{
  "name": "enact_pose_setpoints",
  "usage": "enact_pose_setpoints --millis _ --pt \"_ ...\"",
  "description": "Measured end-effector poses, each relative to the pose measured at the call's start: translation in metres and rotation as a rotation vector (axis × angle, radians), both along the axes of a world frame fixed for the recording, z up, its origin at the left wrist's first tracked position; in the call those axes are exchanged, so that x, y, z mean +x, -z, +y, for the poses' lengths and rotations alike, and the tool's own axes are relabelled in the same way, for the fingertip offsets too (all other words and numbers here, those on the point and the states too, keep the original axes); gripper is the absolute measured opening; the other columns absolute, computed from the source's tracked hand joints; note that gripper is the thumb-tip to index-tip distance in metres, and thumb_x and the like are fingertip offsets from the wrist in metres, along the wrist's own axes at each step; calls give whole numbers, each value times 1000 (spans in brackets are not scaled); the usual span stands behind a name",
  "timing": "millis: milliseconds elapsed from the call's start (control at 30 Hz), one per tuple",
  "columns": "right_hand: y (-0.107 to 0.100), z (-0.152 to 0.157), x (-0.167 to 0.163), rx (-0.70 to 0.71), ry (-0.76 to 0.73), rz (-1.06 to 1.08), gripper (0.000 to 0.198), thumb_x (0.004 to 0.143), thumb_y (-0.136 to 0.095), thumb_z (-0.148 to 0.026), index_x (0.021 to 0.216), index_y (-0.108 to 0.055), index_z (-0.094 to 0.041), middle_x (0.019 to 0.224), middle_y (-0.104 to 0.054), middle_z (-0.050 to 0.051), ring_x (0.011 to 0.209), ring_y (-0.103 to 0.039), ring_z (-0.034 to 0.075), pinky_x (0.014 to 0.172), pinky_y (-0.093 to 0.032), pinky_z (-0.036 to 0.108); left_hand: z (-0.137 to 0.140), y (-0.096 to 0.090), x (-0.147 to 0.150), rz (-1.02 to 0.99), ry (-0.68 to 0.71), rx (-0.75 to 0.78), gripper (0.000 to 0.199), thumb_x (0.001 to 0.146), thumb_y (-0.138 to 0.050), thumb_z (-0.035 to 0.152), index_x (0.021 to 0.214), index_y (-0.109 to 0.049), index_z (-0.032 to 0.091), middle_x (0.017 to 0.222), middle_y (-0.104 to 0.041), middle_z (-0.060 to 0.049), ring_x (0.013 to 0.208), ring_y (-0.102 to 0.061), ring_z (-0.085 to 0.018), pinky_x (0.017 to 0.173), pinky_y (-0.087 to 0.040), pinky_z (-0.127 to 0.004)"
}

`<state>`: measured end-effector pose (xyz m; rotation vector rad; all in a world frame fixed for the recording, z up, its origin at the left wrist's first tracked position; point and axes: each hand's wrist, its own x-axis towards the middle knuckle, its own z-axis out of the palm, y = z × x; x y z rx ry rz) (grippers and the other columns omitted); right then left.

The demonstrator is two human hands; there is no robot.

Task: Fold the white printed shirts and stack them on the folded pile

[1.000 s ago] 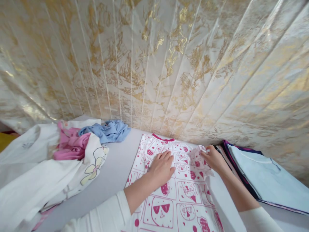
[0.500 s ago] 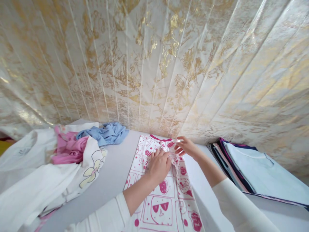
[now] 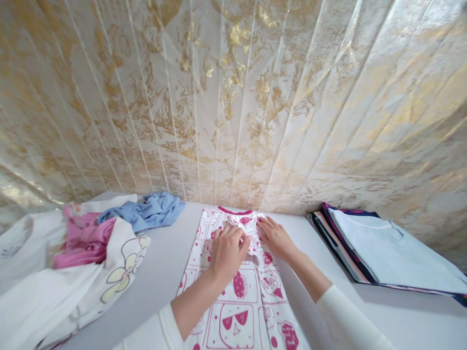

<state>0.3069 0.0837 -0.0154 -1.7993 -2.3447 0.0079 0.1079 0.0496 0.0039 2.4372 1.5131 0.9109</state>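
Cream, gold-patterned pleated fabric [image 3: 233, 107] hangs behind a smooth, pale desk [image 3: 164, 272]. Between a loose heap of white, pink and blue clothes [image 3: 78, 279] and a neatly folded stack topped with pale-blue cloth [image 3: 390, 250] lies a white cloth top with magenta cartoon prints [image 3: 235, 324], its right side folded inward. The left hand [image 3: 226, 253] rests bent-fingered on its upper part; the right hand [image 3: 278, 240] touches the folded edge. Whether either grip is closed on fabric, I cannot tell.

Soft, fairly bright light fills the view. Beyond the printed shirt [image 3: 233, 311], the gold-patterned sheet [image 3: 233, 97] throws back glare, strongest high to the shirt's right. A pale grey shadow falls on the surface [image 3: 160, 262] just right of the shirt, another below the folded stack [image 3: 394, 248] farther right. Left of the shirt, white clothes [image 3: 54, 301] look stretched and slightly smeared.
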Motion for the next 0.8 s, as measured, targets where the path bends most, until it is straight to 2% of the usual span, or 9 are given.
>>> enact_pose_setpoints --millis 100,200,300,400,533,667,733,800 --pt "1 6 -3 20 9 -10 44 94 -38 -16 136 -49 -13 149 -41 15 141 -31 27 106 -37 45 3 4 1 38 -36 -28 12 89 -52 14 83 -58 23 85 -69 0 88 -61 -21 83 -38 -36" --pt "4 13 -6 15 -6 -30 44 95 -36 -17 138 -48 -16 148 -43 12 140 -33 24 105 -38 41 4 9 2 80 -66 -49 15 82 -54 10 89 -59 23 86 -70 -1 84 -63 -23 83 -38 -37" --pt "6 18 -9 21 1 -45 44 96 -35 -18 138 -48 -16 147 -46 12 138 -36 25 105 -37 42 4 10 2 124 -77 -52 18 81 -53 10 91 -61 22 81 -69 -3 81 -63 -24 84 -39 -39" --pt "5 17 -15 44 31 -55 41 96 -35 -18 132 -53 -12 145 -47 16 136 -39 30 104 -37 46 2 5 1 171 -67 -39 17 82 -50 10 88 -62 20 81 -68 -5 83 -62 -25 85 -40 -40" --pt "4 6 -27 81 30 -54 45 93 -35 -14 136 -48 -10 149 -40 18 139 -33 30 105 -36 45 -1 -1 2 222 -47 6 17 83 -50 12 95 -61 19 104 -64 -10 104 -54 -29 91 -39 -44" --pt "15 -1 -34 81 -4 -19 46 97 -35 -24 141 -44 -11 150 -40 16 140 -34 27 108 -35 43 -1 6 5 249 -41 40 34 85 -45 6 116 -57 16 136 -48 -15 126 -40 -33 103 -31 -49" --pt "20 0 -32 76 -7 0 47 99 -35 -30 143 -42 -13 151 -38 14 141 -32 26 110 -32 44 3 14 4 263 -33 34 38 85 -41 2 116 -58 17 140 -45 -15 132 -35 -32 105 -28 -50" --pt "21 0 -26 52 -12 16 48 100 -34 -32 144 -40 -15 153 -35 13 142 -29 24 112 -29 44 7 21 2 271 -33 19 39 85 -40 1 113 -61 17 137 -49 -16 132 -36 -33 104 -30 -51"
